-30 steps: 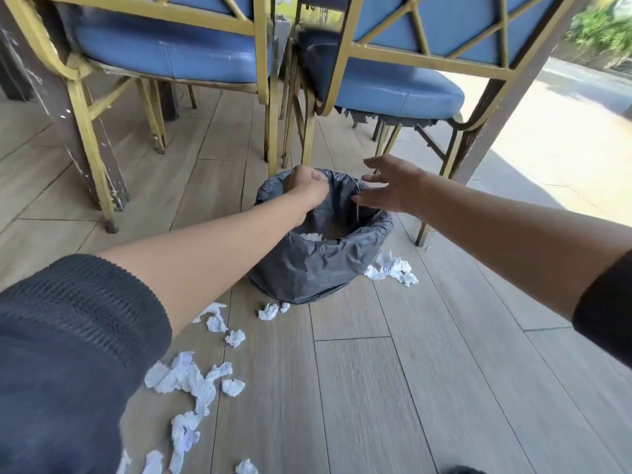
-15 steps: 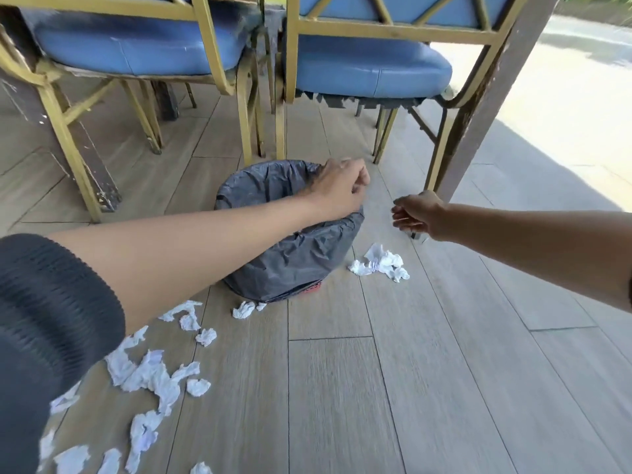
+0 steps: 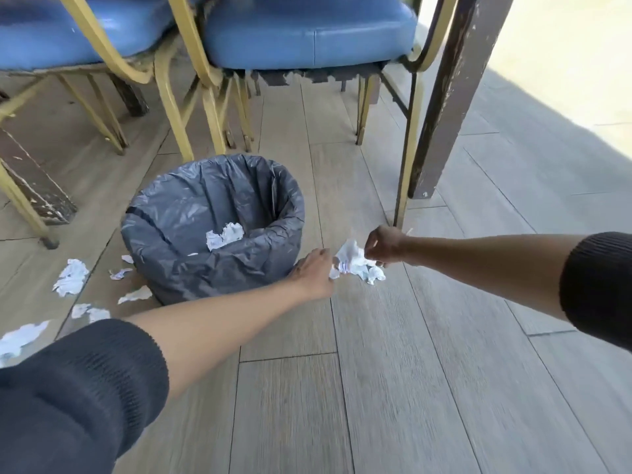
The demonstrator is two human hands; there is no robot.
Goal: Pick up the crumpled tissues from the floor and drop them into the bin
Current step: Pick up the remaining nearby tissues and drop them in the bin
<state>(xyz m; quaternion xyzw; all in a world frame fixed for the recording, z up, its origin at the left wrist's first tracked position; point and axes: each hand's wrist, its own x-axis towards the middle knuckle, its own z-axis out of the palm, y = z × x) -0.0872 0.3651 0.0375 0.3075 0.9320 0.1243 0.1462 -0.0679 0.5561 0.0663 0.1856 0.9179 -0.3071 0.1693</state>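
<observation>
Behind the bin [image 3: 219, 254], two blue-cushioned chairs [image 3: 307, 32] are standing on gold legs. Just right of the bin, both hands are closing on one tissue clump [image 3: 355, 265] lying on the floor: the right hand [image 3: 384, 248] is curling over its far edge, the left hand [image 3: 316, 271] touching its near edge; whether either is pinching yet, I cannot tell. Loose shreds may be dropping off if the clump is lifted unevenly

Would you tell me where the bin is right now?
The bin stands on the floor left of centre, before the chairs, just left of the left hand.
</observation>
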